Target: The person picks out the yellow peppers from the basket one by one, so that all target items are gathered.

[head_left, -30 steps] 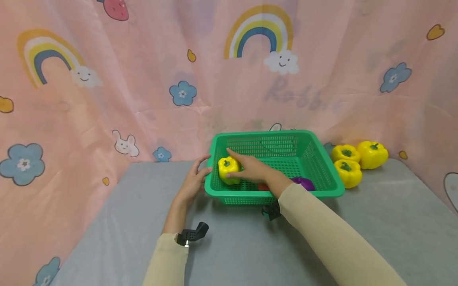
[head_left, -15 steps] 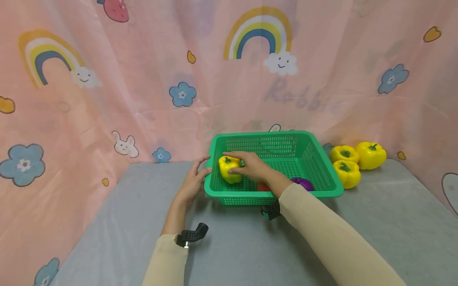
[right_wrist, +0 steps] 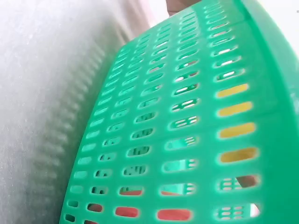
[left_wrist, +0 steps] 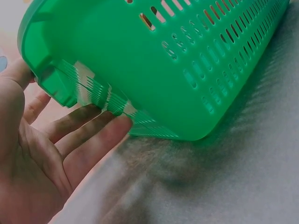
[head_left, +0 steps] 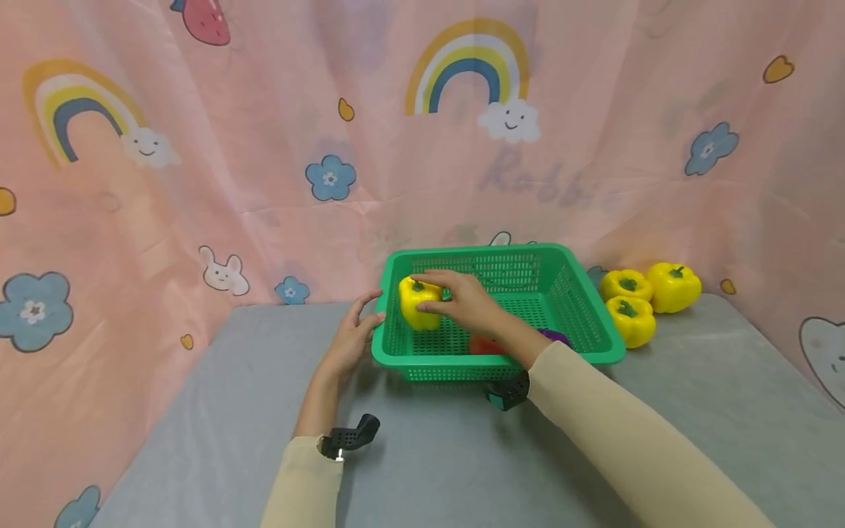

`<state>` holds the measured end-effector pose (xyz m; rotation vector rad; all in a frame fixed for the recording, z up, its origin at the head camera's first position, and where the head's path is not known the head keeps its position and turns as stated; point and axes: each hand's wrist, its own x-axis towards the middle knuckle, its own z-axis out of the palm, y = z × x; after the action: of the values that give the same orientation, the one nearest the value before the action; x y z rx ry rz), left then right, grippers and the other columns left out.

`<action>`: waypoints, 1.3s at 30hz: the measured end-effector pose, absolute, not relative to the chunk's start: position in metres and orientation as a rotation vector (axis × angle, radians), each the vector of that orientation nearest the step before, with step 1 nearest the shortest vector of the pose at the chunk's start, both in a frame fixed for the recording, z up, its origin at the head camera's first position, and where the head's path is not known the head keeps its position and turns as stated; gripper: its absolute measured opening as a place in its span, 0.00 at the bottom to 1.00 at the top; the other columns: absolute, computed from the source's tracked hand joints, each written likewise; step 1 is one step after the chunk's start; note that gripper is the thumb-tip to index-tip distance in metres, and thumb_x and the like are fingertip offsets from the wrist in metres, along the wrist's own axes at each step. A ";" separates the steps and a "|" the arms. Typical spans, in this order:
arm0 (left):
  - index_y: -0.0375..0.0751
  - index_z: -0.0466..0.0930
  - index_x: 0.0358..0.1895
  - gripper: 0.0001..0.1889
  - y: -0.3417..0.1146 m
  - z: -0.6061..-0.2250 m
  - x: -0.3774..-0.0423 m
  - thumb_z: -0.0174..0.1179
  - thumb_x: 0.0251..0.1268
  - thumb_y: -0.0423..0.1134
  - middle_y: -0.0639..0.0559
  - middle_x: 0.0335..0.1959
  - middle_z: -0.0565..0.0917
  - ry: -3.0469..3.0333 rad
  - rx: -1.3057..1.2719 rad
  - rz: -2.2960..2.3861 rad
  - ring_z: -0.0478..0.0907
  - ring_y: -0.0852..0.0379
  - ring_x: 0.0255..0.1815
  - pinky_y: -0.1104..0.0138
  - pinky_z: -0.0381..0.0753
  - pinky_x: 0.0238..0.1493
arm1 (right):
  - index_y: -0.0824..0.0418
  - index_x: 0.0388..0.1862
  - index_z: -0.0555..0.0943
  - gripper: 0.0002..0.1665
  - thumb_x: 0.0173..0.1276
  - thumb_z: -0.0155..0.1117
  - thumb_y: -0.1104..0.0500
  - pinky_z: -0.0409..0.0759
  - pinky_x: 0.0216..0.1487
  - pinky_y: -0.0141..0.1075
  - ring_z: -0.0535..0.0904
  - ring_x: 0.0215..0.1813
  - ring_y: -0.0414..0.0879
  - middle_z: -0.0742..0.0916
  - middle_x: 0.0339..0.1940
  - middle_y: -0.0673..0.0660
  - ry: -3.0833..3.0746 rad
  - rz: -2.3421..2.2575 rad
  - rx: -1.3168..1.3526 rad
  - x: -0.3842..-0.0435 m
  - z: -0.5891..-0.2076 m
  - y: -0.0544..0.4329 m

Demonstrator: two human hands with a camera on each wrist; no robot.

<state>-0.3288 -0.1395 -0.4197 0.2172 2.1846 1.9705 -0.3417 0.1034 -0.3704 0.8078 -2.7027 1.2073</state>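
My right hand (head_left: 465, 302) grips a yellow bell pepper (head_left: 412, 312) by its upper part, thumb in front and fingers behind, inside the left end of the green basket (head_left: 502, 360). Yellow shows through the slots of the basket wall (right_wrist: 196, 60) in the right wrist view, where that hand is hidden. At the basket's left end, my left hand (head_left: 350, 341) rests against the outside. Its fingers (left_wrist: 96, 144) lie nearly straight along the slotted wall below the rim in the left wrist view. A red item (head_left: 485, 345) and a purple item (head_left: 556, 336) lie in the basket, partly covered by my right forearm.
Several yellow bell peppers (head_left: 631, 321) stand grouped on the grey tabletop (head_left: 422, 455), just beyond the basket's right end. A pink printed curtain (head_left: 264, 183) hangs right behind the table. Each wrist carries a black camera mount (head_left: 353, 434).
My right hand has raised the yellow bell pepper slightly within the basket and tilted it a little. My left hand has stayed at the basket's left end. The head view has shifted slightly.
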 end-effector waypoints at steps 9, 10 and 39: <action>0.64 0.62 0.74 0.24 -0.140 -0.423 -0.331 0.51 0.78 0.45 0.52 0.37 0.85 2.202 0.200 1.953 0.87 0.58 0.34 0.63 0.86 0.36 | 0.50 0.73 0.73 0.33 0.71 0.67 0.50 0.86 0.55 0.46 0.75 0.70 0.57 0.75 0.75 0.58 -2.579 1.321 0.791 -0.319 -0.354 0.110; 0.64 0.62 0.74 0.24 -0.140 -0.423 -0.331 0.51 0.78 0.45 0.52 0.37 0.85 2.201 0.200 1.953 0.87 0.58 0.34 0.63 0.86 0.36 | 0.49 0.73 0.74 0.33 0.71 0.67 0.50 0.86 0.55 0.47 0.75 0.70 0.57 0.75 0.75 0.57 -2.571 1.338 0.773 -0.315 -0.351 0.112; 0.61 0.58 0.76 0.26 -0.139 -0.423 -0.330 0.48 0.80 0.43 0.52 0.32 0.83 2.141 0.251 1.985 0.86 0.58 0.29 0.65 0.85 0.32 | 0.55 0.74 0.73 0.31 0.72 0.64 0.64 0.74 0.58 0.16 0.71 0.66 0.23 0.72 0.78 0.58 -2.352 1.304 0.707 -0.231 -0.343 0.208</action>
<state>-0.3298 -0.1395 -0.4228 0.2513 2.1409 1.9851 -0.2306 0.2080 -0.3432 0.7073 -2.3519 1.3042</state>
